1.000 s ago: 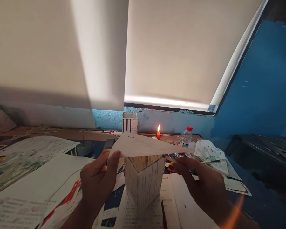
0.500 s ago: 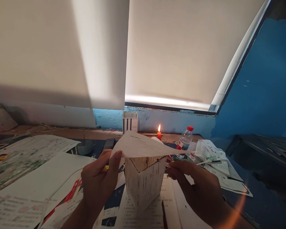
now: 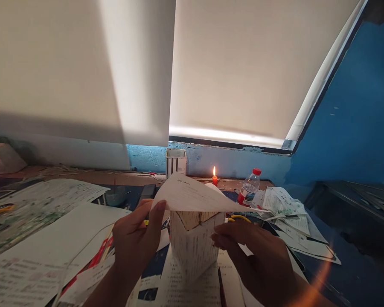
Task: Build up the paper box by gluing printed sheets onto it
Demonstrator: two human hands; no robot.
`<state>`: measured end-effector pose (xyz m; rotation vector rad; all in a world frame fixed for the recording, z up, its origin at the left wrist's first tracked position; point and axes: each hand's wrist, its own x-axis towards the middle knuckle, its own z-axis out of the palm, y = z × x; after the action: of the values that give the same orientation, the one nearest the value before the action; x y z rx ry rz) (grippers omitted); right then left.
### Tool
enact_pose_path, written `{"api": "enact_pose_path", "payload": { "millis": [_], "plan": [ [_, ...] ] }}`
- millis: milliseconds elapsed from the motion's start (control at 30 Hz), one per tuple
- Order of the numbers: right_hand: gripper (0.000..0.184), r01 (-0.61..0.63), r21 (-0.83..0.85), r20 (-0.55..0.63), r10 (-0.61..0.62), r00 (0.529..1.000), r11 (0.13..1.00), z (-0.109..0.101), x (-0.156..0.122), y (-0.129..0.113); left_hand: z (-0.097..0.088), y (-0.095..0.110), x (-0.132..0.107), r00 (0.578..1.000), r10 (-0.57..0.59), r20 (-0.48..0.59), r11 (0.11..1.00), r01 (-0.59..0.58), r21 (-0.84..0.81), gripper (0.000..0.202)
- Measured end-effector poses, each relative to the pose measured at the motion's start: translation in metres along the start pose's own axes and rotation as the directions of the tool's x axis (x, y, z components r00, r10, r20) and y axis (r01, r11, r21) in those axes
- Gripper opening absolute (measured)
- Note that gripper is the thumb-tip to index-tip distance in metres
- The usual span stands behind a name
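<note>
My left hand pinches the left edge of a thin white sheet of paper between thumb and fingers. This sheet lies tilted over the top of a square box covered in printed paper, whose brownish front rim corner shows beneath it. Beside the box's right wall is my right hand, its thumb and fingertips closed together close to that wall. Whether they touch the box or grip something small cannot be made out. Under the box lies a printed page.
Behind the box a red candle burns with an open flame, near a red-capped plastic bottle. A smaller box stands by the wall. Papers pile up on the right; more sheets and a grey bowl are at left.
My right hand has moved left and slightly down along the box's right side. The left hand still holds the sheet, and the view has shifted a little.
</note>
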<state>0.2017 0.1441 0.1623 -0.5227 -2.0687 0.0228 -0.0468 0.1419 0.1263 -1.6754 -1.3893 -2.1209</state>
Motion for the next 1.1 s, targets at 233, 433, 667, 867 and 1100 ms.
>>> {"api": "enact_pose_path", "payload": {
  "millis": [233, 433, 667, 867, 1100],
  "plan": [
    [0.016, -0.025, 0.114, 0.055, 0.019, 0.998, 0.993, 0.004, 0.003, -0.004, 0.001, 0.003, 0.002, 0.999, 0.033, 0.023, 0.999, -0.032, -0.021, 0.025],
    [0.017, -0.057, 0.127, 0.095, 0.045, 0.994, 0.990, 0.005, 0.003, -0.004, 0.000, 0.003, 0.003, 0.996, 0.071, 0.047, 0.997, -0.069, -0.041, 0.023],
    [0.009, -0.043, -0.027, 0.078, 0.045, 0.996, 0.999, -0.008, 0.005, 0.001, -0.001, 0.003, 0.001, 0.996, 0.049, 0.069, 0.998, -0.046, -0.049, 0.027],
    [0.008, -0.109, -0.185, 0.065, 0.123, 0.990, 0.977, -0.021, 0.002, 0.015, -0.001, 0.002, 0.000, 0.993, 0.089, 0.083, 0.993, -0.082, -0.084, 0.029],
    [0.009, -0.116, -0.216, 0.049, 0.130, 0.990, 0.969, -0.031, 0.006, 0.021, 0.002, 0.001, -0.001, 0.993, 0.105, 0.062, 0.992, -0.100, -0.074, 0.030]
  ]
}}
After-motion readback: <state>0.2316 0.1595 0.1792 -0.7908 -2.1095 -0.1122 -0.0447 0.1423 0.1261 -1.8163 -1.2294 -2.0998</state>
